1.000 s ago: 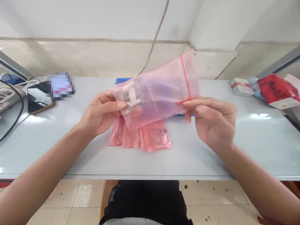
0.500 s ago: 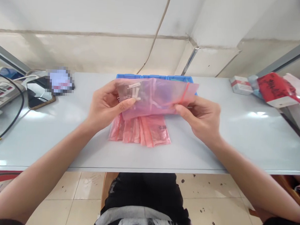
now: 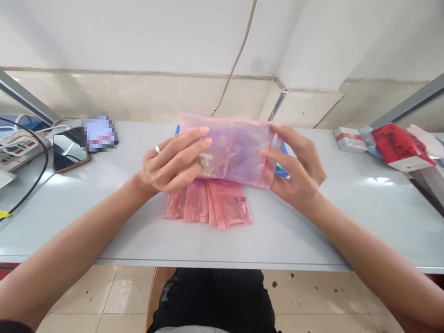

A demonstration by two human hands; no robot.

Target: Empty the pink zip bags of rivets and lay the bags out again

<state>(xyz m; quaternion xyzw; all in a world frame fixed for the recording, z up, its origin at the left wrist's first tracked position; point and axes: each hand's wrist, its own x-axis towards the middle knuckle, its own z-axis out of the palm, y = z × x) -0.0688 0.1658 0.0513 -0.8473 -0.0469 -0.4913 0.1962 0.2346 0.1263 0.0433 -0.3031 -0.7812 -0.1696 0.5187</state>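
A translucent pink zip bag (image 3: 237, 155) is held up sideways between both hands, its red zip strip near the right end. Small pale pieces show through its left part, too blurred to name. My left hand (image 3: 178, 159), with a ring on one finger, grips the left end, its fingers lying across the front and the thumb hidden behind. At the zip end, my right hand (image 3: 297, 165) pinches the bag between thumb and fingers. Below it, several pink zip bags (image 3: 215, 205) lie fanned out on the table. Behind the held bag, blue bins (image 3: 283, 169) are mostly hidden.
On the left of the grey table (image 3: 123, 240) are a phone (image 3: 70, 152), a blurred-out object (image 3: 100, 133), a power strip (image 3: 19, 145) and a black cable (image 3: 41, 173). At the right stand a small red-and-white box (image 3: 350, 140) and a red package (image 3: 401, 145).
The bag has been turned about in my hands, and its other face shows. My left fingers now lie over its front instead of the thumb. The view has tilted slightly up.
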